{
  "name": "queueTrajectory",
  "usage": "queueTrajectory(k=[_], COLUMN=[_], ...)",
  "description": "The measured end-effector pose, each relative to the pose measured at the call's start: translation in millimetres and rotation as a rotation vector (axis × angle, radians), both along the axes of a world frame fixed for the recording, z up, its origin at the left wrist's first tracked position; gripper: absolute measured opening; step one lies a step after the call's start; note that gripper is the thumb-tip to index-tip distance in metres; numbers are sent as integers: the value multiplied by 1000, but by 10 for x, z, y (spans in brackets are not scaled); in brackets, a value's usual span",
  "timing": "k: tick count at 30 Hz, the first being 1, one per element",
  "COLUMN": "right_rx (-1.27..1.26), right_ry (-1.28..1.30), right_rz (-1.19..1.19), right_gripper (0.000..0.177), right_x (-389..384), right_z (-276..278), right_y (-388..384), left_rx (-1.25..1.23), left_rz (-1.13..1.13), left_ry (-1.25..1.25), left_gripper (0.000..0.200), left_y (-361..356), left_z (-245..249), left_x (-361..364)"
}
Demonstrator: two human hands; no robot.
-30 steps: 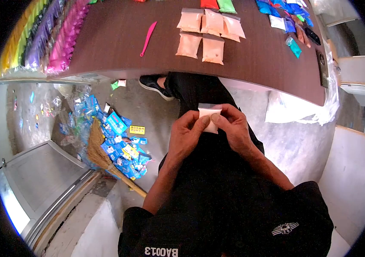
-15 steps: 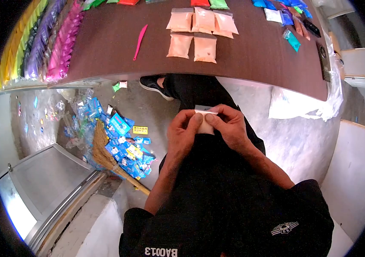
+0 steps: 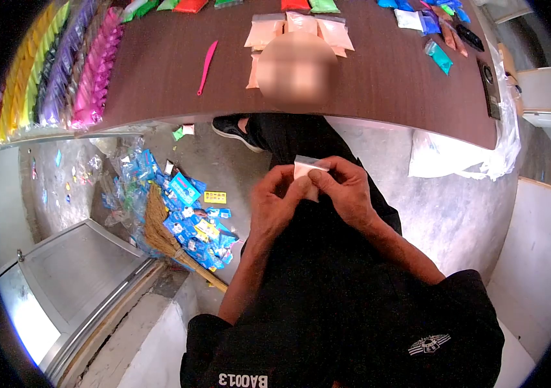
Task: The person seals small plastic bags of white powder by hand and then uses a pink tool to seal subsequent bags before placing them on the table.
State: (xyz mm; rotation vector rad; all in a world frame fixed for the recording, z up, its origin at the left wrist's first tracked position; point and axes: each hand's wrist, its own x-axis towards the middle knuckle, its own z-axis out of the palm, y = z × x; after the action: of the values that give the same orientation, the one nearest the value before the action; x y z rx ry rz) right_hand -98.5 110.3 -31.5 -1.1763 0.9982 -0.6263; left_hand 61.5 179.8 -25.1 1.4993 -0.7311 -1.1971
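A small clear bag with pale peach filling (image 3: 304, 170) is pinched between my two hands above my lap. My left hand (image 3: 277, 199) grips its left side with thumb and fingers. On the right side, my right hand (image 3: 348, 191) presses it with the thumb on the front. Beyond my hands, several similar peach bags (image 3: 266, 30) lie on the brown table (image 3: 159, 77); a round blur covers part of them. Left of those bags is a pink plastic knife (image 3: 207, 68).
Long rows of coloured packets (image 3: 97, 74) lie at the table's left. Blue and teal bags (image 3: 439, 58) and a dark device (image 3: 489, 87) are on the right. A broom (image 3: 162, 226) rests on blue packaging (image 3: 188, 189) on the floor. A white plastic bag (image 3: 440, 155) hangs at the right.
The bag between my hands has tilted, and my left thumb has shifted lower on it. The round blur now covers some peach bags on the table.
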Motion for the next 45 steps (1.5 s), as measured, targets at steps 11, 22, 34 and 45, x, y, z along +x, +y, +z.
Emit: queueTrajectory(k=[11, 22, 34, 45], right_rx=[131, 133, 217, 158], right_ry=[-45, -192, -125, -43], right_rz=[24, -83, -5, 26], right_gripper=[22, 22, 23, 24], right_x=[-6, -25, -60, -76], right_z=[153, -20, 49, 99], right_y=[-75, 1, -80, -102], left_rx=[71, 173, 96, 169], left_rz=[-194, -127, -172, -150], left_ry=[-95, 20, -18, -52], left_gripper=[22, 25, 23, 23], left_y=[23, 37, 46, 15], left_z=[44, 5, 13, 65], left_x=[72, -10, 1, 3])
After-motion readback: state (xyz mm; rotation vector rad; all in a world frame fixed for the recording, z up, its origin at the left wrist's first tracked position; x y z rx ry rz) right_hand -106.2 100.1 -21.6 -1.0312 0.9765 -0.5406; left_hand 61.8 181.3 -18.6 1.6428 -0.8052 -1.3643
